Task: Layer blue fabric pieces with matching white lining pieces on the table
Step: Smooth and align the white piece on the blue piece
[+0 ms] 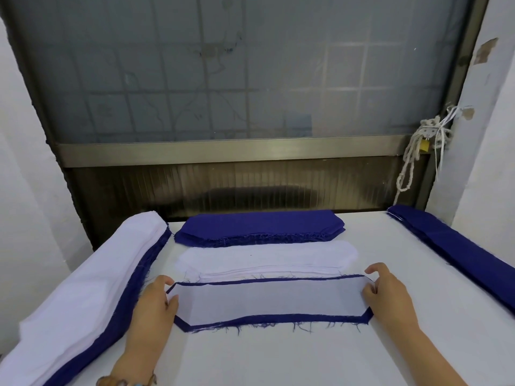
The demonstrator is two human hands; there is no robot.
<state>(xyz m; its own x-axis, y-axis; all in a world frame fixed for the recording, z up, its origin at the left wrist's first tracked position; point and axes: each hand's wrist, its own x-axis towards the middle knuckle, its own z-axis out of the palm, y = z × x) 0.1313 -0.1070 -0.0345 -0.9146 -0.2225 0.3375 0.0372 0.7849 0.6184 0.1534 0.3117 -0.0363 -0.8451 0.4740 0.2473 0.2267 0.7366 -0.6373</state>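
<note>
Blue fabric piece (pixel 278 320), one, long with angled corners: it lies flat on the surface (pixel 278 358), just in front of the white lining stack (pixel 267 259), on the side nearest you.

White lining piece (pixel 270 298), one: it rests on top of the blue piece. It has the same outline but is slightly smaller, so a blue margin shows all round. The margin is narrow on the side towards the lining stack and wider on the far side, where loose threads fray out.

Left grip (pixel 156 305): pinches the lining's left end, thumb on top.

Right grip (pixel 390 296): pinches the right end likewise.

Holding both ends probably lets you pull the lining taut and shift it until the margin evens out. By that judgement, you are mid-alignment.

Blue stack (pixel 259 225): just behind the lining stack, its frayed edge facing that stack. Both supplies sit in line, presumably so each pair is a short reach.

White-and-blue bundle (pixel 83 280): left of the lining stack.

Long blue pile (pixel 459 246): well to its right.
</note>
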